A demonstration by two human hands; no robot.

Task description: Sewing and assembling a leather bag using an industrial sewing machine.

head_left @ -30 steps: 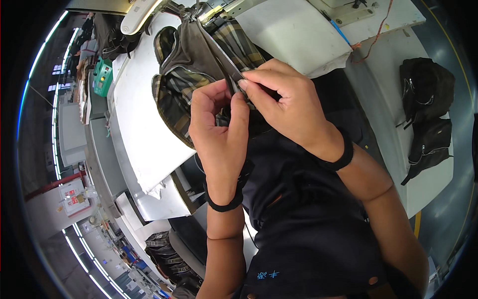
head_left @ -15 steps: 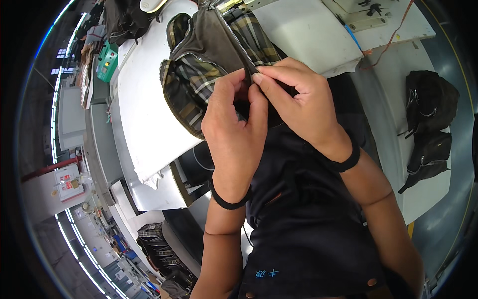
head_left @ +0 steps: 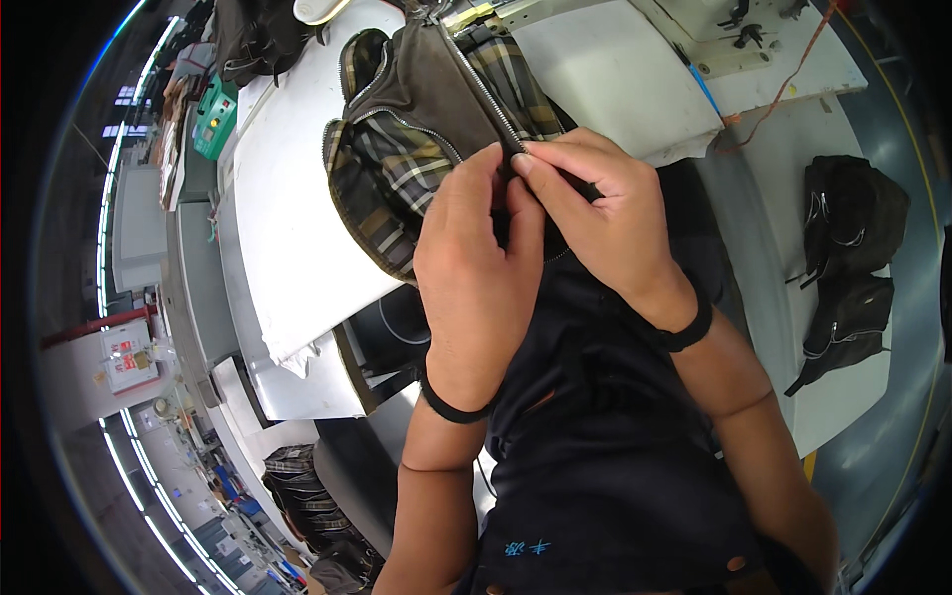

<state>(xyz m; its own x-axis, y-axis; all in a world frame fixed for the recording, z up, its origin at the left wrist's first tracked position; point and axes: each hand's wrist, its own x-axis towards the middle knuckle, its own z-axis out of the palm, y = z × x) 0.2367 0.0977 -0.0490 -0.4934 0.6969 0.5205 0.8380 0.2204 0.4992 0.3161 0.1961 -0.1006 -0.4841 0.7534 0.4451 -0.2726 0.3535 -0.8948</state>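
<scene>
A dark brown fabric bag [head_left: 436, 74] with a plaid lining [head_left: 385, 198] and several metal zippers lies at the centre of the white worktop, near my body. My left hand [head_left: 476, 273] is closed on the bag beside the long zipper [head_left: 481, 87], with its fingertips partly hidden by the hand itself. My right hand [head_left: 620, 233] pinches the same zipper's edge between thumb and forefinger, just right of my left fingertips. The two hands nearly meet.
Two dark bags [head_left: 848, 223] lie on a right-hand surface. A sewing machine bed [head_left: 724, 40] stands behind, with a blue tool [head_left: 699, 79] near it. More dark bags [head_left: 258, 40] and a green machine [head_left: 213, 119] are at upper left, plaid pieces [head_left: 302, 496] at lower left.
Both hands have moved slightly rightward in the picture, still on the zipper. My left hand has turned so more of its back shows. The bag and surroundings appear shifted as the view moved.
</scene>
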